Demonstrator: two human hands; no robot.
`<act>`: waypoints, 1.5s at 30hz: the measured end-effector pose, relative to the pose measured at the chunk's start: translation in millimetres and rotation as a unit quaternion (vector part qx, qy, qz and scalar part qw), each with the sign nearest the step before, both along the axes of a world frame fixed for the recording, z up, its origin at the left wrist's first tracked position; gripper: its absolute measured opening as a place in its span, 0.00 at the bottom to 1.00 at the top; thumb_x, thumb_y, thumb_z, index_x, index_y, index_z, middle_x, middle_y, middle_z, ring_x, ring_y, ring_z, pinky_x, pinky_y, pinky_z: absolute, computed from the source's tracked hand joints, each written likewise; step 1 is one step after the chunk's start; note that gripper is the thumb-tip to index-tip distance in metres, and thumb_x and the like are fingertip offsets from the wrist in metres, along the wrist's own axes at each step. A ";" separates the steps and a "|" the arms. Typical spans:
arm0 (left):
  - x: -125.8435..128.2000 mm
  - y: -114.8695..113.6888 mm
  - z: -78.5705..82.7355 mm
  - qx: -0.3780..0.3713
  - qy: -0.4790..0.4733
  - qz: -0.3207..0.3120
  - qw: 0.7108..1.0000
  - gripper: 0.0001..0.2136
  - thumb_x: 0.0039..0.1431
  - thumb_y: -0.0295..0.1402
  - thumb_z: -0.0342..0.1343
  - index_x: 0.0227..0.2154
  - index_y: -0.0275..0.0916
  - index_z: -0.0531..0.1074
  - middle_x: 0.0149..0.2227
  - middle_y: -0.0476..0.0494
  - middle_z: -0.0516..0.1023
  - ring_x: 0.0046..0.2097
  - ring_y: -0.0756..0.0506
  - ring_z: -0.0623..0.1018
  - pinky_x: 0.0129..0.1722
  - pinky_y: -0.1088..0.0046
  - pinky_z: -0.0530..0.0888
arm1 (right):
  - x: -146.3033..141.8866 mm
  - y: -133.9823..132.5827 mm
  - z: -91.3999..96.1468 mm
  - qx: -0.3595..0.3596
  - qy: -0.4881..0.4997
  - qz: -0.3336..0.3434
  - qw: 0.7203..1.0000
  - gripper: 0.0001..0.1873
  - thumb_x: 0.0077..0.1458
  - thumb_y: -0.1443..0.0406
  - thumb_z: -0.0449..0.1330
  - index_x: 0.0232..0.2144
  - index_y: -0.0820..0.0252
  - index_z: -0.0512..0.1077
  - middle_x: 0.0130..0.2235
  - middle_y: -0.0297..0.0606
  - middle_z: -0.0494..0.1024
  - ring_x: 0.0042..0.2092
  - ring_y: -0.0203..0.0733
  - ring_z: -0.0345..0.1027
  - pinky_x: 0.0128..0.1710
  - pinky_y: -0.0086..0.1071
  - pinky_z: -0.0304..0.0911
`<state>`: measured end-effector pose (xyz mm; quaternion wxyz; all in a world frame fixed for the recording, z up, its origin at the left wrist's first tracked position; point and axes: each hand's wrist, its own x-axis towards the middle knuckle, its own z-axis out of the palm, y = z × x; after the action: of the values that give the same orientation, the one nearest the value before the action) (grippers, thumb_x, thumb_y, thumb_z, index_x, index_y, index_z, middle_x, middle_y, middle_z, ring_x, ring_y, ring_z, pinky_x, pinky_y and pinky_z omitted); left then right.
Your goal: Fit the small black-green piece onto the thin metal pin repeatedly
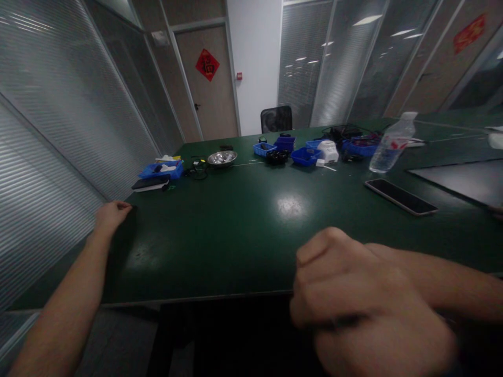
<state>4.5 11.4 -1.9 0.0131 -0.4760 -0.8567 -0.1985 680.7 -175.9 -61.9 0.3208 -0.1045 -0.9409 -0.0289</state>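
Note:
My left hand (112, 213) is stretched out to the left corner of the dark green table (236, 230). Its fingers are curled closed against the table's edge there. My right hand (353, 298) is a closed fist close to the camera, over the table's near edge. Nothing shows in it. Both forearms are bare.
A black phone (401, 196) lies to the right, with a plastic water bottle (391, 144) beyond it. Further back are several blue bins (306, 155), a metal bowl (222, 157), cables, a white device (328, 151) and a black chair (276, 119). Glass partitions line both sides.

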 end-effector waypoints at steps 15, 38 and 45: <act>276.9 -2.1 -12.0 -0.044 -0.213 -0.513 0.830 0.18 0.65 0.48 0.65 0.47 0.40 0.80 0.42 0.40 0.82 0.38 0.43 0.78 0.37 0.68 0.72 | -31.6 183.8 68.4 -0.150 -0.224 -0.136 0.953 0.17 0.74 0.54 0.51 0.49 0.59 0.72 0.42 0.42 0.81 0.31 0.41 0.66 0.31 0.36 0.51; 346.1 -31.4 -23.8 0.002 -0.211 -0.608 0.765 0.19 0.66 0.36 0.66 0.58 0.44 0.75 0.44 0.41 0.79 0.44 0.42 0.79 0.43 0.63 0.74 | -31.9 184.6 45.4 -0.171 -0.149 -0.135 0.965 0.15 0.70 0.53 0.58 0.47 0.58 0.74 0.43 0.40 0.79 0.35 0.40 0.68 0.33 0.34 0.53; 345.2 -32.5 -21.1 -0.004 -0.208 -0.610 0.765 0.19 0.67 0.36 0.65 0.59 0.43 0.75 0.44 0.42 0.78 0.45 0.42 0.78 0.44 0.64 0.73 | -31.5 186.4 45.0 -0.169 -0.152 -0.126 0.966 0.17 0.72 0.53 0.57 0.48 0.59 0.75 0.43 0.40 0.79 0.35 0.39 0.69 0.33 0.34 0.54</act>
<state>349.6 -21.1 -23.0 -0.2911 -0.8451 -0.3682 -0.2557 649.2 10.5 -17.0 0.1452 -0.2695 -0.9491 0.0745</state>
